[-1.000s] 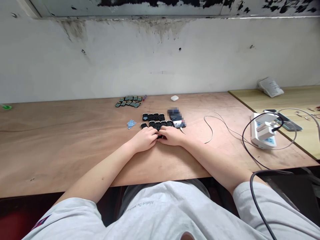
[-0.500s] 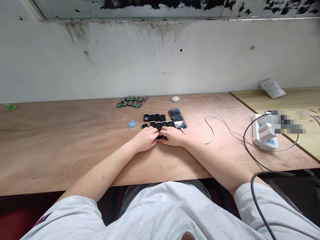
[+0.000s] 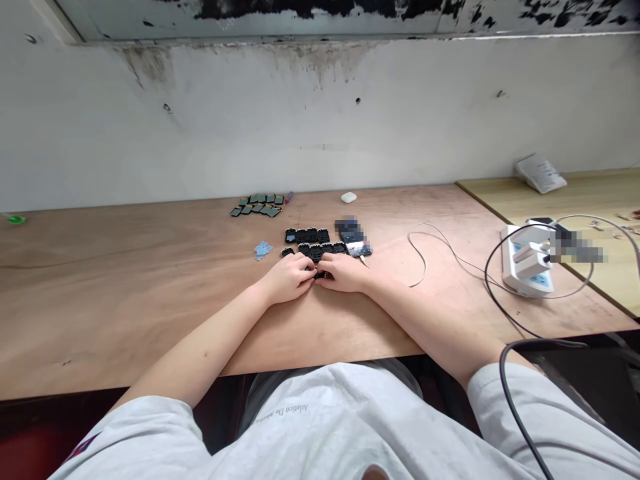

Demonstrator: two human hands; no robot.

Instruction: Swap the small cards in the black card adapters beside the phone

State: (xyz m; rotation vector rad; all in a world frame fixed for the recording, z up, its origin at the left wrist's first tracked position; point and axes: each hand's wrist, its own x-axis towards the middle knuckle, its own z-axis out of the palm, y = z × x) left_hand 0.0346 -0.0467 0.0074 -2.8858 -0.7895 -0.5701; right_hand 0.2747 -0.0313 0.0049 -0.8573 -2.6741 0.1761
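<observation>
My left hand [image 3: 289, 277] and my right hand [image 3: 343, 273] meet low over the table, with fingers closed on a small black plastic part [image 3: 321, 274]. Most of that part is hidden by my fingers. Just beyond my fingertips lies a row of similar black square housings [image 3: 316, 251], and behind it a second row [image 3: 311, 235]. One housing in the back row [image 3: 291, 236] has a bluish patch on it. Left of the rows is a small pile of light-blue film pieces [image 3: 263, 250].
Several small green-grey screens [image 3: 258, 204] lie at the back, beside a thin reddish tool [image 3: 289, 197]. A phone [image 3: 353, 237] with a white cable lies right of the housings. A white earbud case [image 3: 349, 197] sits near the wall; a power strip [image 3: 525, 261] is at the right.
The view has shifted slightly. My hands stay together at the same spot, with only small finger movement around the black part.
</observation>
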